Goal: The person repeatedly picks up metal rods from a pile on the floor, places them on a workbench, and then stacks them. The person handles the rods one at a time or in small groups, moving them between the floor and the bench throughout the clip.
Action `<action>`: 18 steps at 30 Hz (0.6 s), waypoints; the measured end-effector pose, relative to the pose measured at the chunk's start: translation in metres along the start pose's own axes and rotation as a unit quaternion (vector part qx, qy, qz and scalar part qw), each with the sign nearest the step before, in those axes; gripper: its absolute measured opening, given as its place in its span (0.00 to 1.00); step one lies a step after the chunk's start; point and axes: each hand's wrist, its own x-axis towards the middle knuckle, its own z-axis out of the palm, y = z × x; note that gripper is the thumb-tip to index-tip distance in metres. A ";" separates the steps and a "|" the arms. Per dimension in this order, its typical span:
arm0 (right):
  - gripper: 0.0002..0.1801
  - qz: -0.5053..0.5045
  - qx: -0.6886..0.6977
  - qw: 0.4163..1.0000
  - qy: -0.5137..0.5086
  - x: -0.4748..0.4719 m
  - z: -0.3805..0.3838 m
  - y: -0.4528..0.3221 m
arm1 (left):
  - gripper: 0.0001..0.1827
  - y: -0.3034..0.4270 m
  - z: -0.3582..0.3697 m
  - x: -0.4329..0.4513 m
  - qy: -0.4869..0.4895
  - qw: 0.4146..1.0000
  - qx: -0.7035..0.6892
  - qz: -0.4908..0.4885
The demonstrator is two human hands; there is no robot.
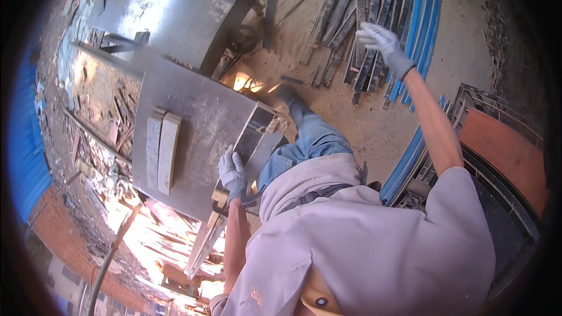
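Observation:
My left hand [232, 172], in a pale work glove, lies at the near edge of a flat metal work table [206, 118], beside a dark board with a pale edge [260, 125]. Whether its fingers grip the edge cannot be told. Two short stacks of wood strips [168, 152] lie side by side on the table. My right hand [381, 44], also gloved, is stretched out to the upper right with its fingers extended and nothing seen in it. It appears above a pile of long dark wood strips [364, 4] on the ground.
Long blue strips [423, 22] lie beside the dark pile. A second metal-topped surface [175, 4] stands beyond the table, near a wheel [244, 38]. Wood scraps [125, 114] cover the ground at left. A metal frame with a reddish panel [505, 153] stands at right.

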 end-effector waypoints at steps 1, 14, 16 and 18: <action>0.29 -0.030 -0.114 0.988 -0.102 -0.013 0.068 0.018 | 0.21 -0.006 0.004 -0.002 -0.003 1.000 -0.006 0.011; 0.48 -0.033 -0.229 0.934 -0.271 -0.115 0.282 0.019 | 0.44 -0.008 0.003 -0.025 -0.018 0.999 -0.010 0.050; 0.49 0.018 -0.128 0.943 -0.308 -0.122 0.276 0.006 | 0.42 0.005 -0.009 -0.024 -0.005 0.998 -0.060 0.033; 0.50 0.055 -0.032 0.935 -0.348 -0.130 0.272 0.002 | 0.42 0.001 -0.014 -0.026 -0.020 0.985 -0.172 -0.023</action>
